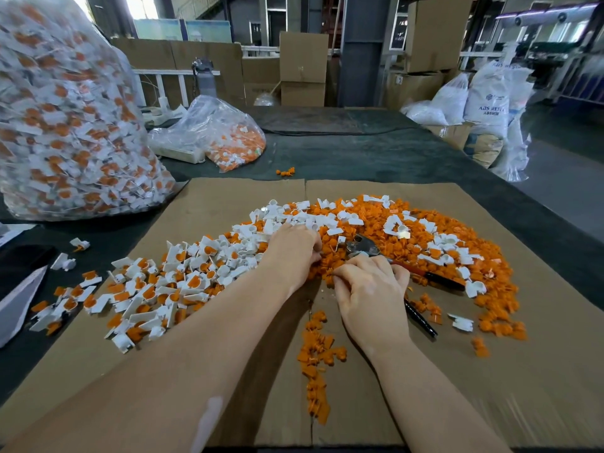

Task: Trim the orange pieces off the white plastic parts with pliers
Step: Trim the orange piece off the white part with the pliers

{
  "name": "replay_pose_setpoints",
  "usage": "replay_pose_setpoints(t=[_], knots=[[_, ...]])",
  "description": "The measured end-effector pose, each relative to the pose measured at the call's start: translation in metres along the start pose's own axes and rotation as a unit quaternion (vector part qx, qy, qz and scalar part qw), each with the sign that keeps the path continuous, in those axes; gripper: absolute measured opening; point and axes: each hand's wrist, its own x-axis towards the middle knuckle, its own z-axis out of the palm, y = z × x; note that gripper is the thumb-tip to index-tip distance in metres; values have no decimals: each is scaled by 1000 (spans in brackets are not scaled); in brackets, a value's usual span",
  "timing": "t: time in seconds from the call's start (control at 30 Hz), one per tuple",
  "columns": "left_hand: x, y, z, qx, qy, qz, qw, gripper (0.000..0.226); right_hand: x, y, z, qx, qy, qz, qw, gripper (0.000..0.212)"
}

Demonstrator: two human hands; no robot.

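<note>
White plastic parts with orange pieces [170,282] lie heaped on the left of a cardboard sheet [202,204]. A wide mound of cut orange pieces [369,220], mixed with trimmed white parts [307,217], covers the middle and right. My right hand [369,289] grips the pliers [366,248] by their red and black handles, jaws pointing up and left. My left hand [294,253] reaches into the pile just left of the jaws, fingers curled at a small part that is mostly hidden.
A huge clear bag of untrimmed parts [65,125] towers at the left. A smaller bag [225,138] lies behind on the dark table [376,152]. A trail of orange scraps [317,364] runs toward me. Boxes and white sacks [487,103] stand beyond.
</note>
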Motion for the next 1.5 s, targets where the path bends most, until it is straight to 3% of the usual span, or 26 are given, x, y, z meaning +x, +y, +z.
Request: replay_pose_setpoints(t=[0.17,0.5,0.57,0.63,0.87,1.07,1.3,1.5], knots=[[-5,0,-2,-130,-36,-23,991,20,0,0,-1,9,4,3,1000,7],[-11,8,-19,-142,-2,-99,985,17,0,0,-2,28,5,24,999,4],[-18,7,-20,-204,63,-107,971,4,1,0,-3,35,-4,29,999,6],[-27,7,-19,-280,99,-114,948,11,1,-1,-5,40,-7,33,999,7],[-53,12,3,-493,99,-156,850,18,2,-1,-8,92,-4,60,994,9],[-61,11,13,-529,96,-158,828,4,2,0,-8,118,-13,62,991,11],[-66,11,17,-507,108,-133,845,11,3,1,-8,149,-39,64,986,12],[-69,10,17,-530,115,-121,832,10,3,2,-6,169,-58,76,981,11]])
